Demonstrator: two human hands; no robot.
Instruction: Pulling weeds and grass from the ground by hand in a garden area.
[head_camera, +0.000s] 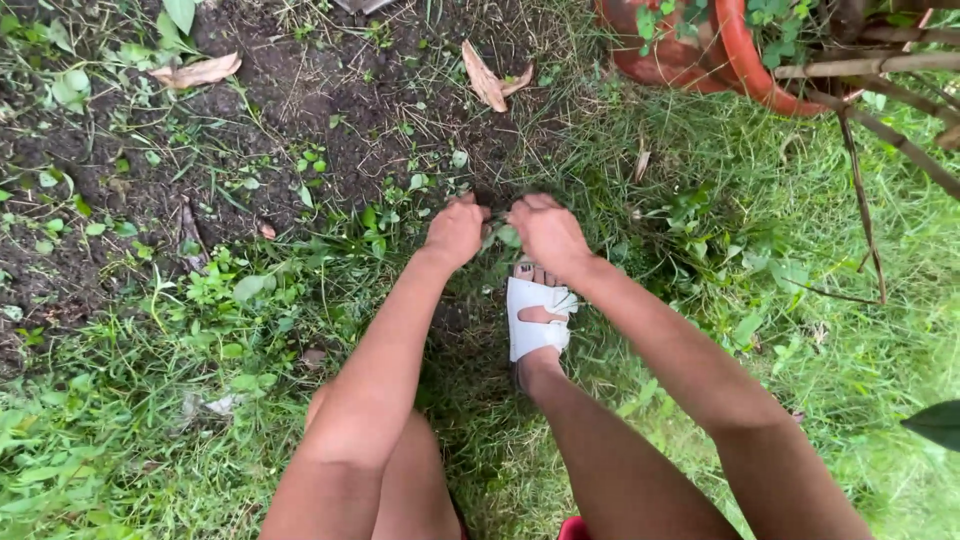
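Head view looks straight down on a person crouched over a garden patch, both arms reaching forward to the ground. Left hand (455, 232) and right hand (546, 232) sit close together, knuckles up, each fist curled into a narrow grip around a small leafy weed (503, 236) that shows as a bit of green between them. How much stem each fist encloses cannot be told, since the fingers fold under and hide it. The weed grows right at the edge where bare dark soil (330, 110) meets thicker grass (760, 330), just ahead of the person's foot in a white sandal (533, 318). Dry leaves (487, 78) lie farther off on the soil, and an orange-red pot (740, 60) stands at the top right, well apart from the hands.

Judging by the closed fists low at the plant's base, the step in hand looks like pulling the weed. A firm, steady upward draw, kept low on the stem, would seem needed to bring the roots out rather than snapping the top.
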